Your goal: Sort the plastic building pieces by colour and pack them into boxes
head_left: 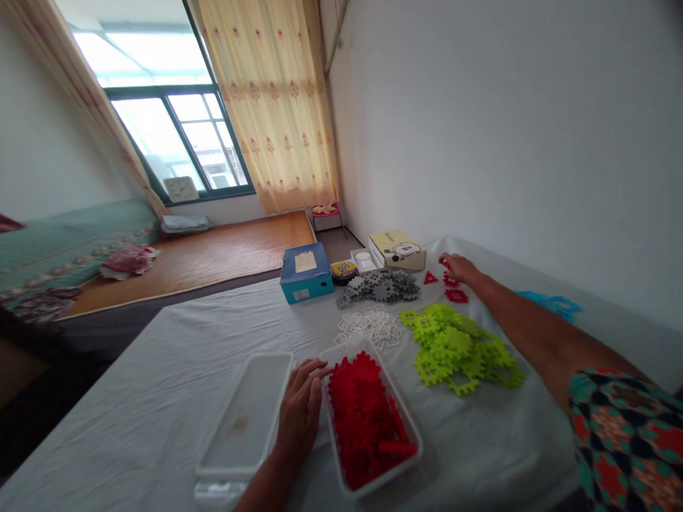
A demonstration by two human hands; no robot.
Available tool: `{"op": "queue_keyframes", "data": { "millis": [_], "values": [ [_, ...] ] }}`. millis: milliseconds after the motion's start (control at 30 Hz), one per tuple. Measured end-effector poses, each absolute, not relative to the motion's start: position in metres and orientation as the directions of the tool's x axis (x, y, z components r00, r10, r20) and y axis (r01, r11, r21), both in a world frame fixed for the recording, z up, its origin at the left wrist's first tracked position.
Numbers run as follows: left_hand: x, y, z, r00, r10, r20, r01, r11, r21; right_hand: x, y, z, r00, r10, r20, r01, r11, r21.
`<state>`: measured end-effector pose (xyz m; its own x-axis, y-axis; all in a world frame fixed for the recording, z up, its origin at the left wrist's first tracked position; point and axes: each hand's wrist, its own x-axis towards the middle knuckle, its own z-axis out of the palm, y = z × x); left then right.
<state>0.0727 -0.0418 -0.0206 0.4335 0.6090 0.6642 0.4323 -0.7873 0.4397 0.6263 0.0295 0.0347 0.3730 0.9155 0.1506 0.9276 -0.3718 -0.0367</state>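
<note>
My left hand [302, 402] lies with its fingers stretched out, fingertips at the left rim of a clear plastic box [419, 455]. Red toothed plastic building pieces [363, 398] fill that box. To the left of the hand rests a translucent lid [242, 412]. Farther off, my right hand [457, 268] is closed at the fingertips on a small red plastic piece [444, 262], partly hidden by the fingers. Close to it on the cloth are a red triangular piece [430, 278] and a flat red toothed piece [456, 296].
Green pieces [459, 345], white pieces [369, 327], grey pieces [381, 287] and blue pieces [555, 306] lie in separate groups on the cloth-covered table [176, 363]. A blue box [306, 272], a round yellow tin [343, 271] and a yellow carton [398, 250] stand behind. A wall borders the right.
</note>
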Motion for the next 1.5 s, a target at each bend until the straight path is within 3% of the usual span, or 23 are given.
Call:
{"op": "queue_keyframes", "data": {
  "millis": [100, 200, 300, 433, 533, 667, 800, 1100, 1233, 1300, 1367, 1500],
  "values": [
    [0.075, -0.045, -0.020, 0.431, 0.616, 0.659, 0.428, -0.783, 0.452, 0.597, 0.020, 0.064, 0.297, 0.905, 0.305, 0.955, -0.275, -0.115],
    [0.078, -0.049, -0.015, 0.442, 0.620, 0.649, 0.409, -0.783, 0.469, 0.517, 0.000, 0.092, 0.036, 0.885, 0.465, 0.951, 0.113, -0.289],
    [0.080, -0.052, -0.012, 0.452, 0.623, 0.639, 0.403, -0.781, 0.476, 0.405, -0.037, 0.101, -0.311, 0.857, 0.412, 0.744, 0.489, -0.456],
    [0.081, -0.055, -0.011, 0.433, 0.649, 0.625, 0.424, -0.759, 0.494, 0.296, -0.076, 0.082, -0.515, 0.792, 0.327, 0.616, 0.608, -0.501],
    [0.079, -0.056, -0.012, 0.426, 0.653, 0.626, 0.424, -0.755, 0.500, 0.283, -0.085, 0.073, -0.552, 0.793, 0.260, 0.636, 0.601, -0.484],
    [0.077, -0.056, -0.010, 0.503, 0.591, 0.630, 0.369, -0.806, 0.462, 0.304, -0.102, 0.080, -0.477, 0.835, 0.276, 0.724, 0.551, -0.415],
    [0.080, -0.062, -0.006, 0.529, 0.550, 0.647, 0.371, -0.835, 0.406, 0.310, -0.131, 0.080, -0.577, 0.797, 0.177, 0.716, 0.598, -0.360],
    [0.093, -0.089, 0.019, 0.658, 0.411, 0.631, 0.309, -0.911, 0.271, 0.300, -0.156, 0.064, -0.462, 0.849, 0.257, 0.784, 0.526, -0.330],
    [0.091, -0.083, 0.019, 0.644, 0.461, 0.611, 0.363, -0.886, 0.287, 0.319, -0.145, 0.067, -0.443, 0.846, 0.296, 0.778, 0.527, -0.342],
    [0.087, -0.074, 0.015, 0.567, 0.509, 0.648, 0.407, -0.857, 0.317, 0.359, -0.121, 0.071, -0.325, 0.877, 0.354, 0.804, 0.453, -0.386],
    [0.083, -0.064, 0.008, 0.506, 0.537, 0.675, 0.427, -0.836, 0.344, 0.421, -0.087, 0.074, -0.094, 0.927, 0.363, 0.875, 0.251, -0.413],
    [0.076, -0.052, -0.003, 0.468, 0.560, 0.684, 0.411, -0.823, 0.392, 0.563, -0.021, 0.063, 0.193, 0.977, 0.095, 0.960, -0.168, -0.225]
  ]
}}
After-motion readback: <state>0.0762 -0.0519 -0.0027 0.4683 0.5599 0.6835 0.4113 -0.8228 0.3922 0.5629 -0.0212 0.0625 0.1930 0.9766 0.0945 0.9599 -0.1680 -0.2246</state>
